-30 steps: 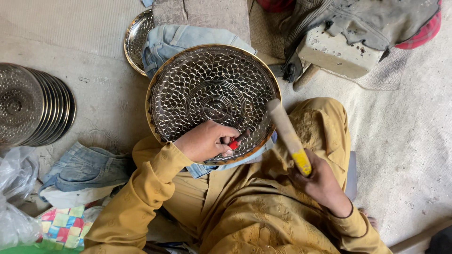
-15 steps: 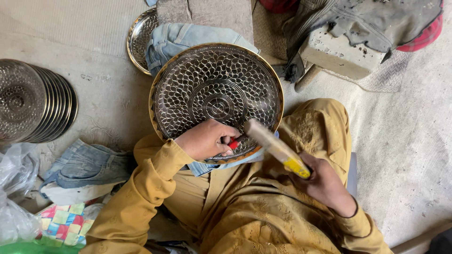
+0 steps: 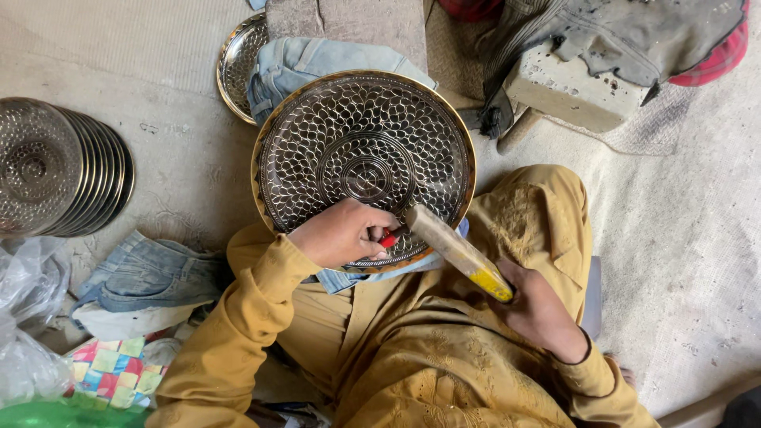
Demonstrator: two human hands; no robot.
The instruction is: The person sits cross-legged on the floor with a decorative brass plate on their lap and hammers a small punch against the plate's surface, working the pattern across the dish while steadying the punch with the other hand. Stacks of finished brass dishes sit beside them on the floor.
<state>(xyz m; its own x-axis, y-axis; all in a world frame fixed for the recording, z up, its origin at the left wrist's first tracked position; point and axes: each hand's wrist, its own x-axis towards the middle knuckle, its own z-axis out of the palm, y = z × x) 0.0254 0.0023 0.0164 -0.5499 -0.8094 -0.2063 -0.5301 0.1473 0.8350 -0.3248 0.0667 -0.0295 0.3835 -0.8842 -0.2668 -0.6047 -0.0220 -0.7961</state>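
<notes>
A round engraved metal plate (image 3: 349, 127) with a gold rim rests on denim cloth over my lap. My left hand (image 3: 337, 234) lies on the plate's near edge, pinching a small red-handled punch (image 3: 388, 237) against the metal. In my right hand (image 3: 539, 309) I grip the yellow-taped end of a wooden mallet (image 3: 456, 252), whose head reaches down to the punch. Mustard-yellow sleeves and trousers cover my arms and legs.
A stack of several engraved plates (image 3: 55, 170) leans at the left. Another plate (image 3: 238, 63) lies partly under folded denim (image 3: 317, 63) at the top. A stone block (image 3: 567, 91) under grey cloth sits at upper right. Denim scraps (image 3: 147, 273), plastic bags and a chequered cloth lie at lower left.
The mallet was raised upright, then swung down and left until its head met the red punch. My left hand stayed on the plate's near edge.
</notes>
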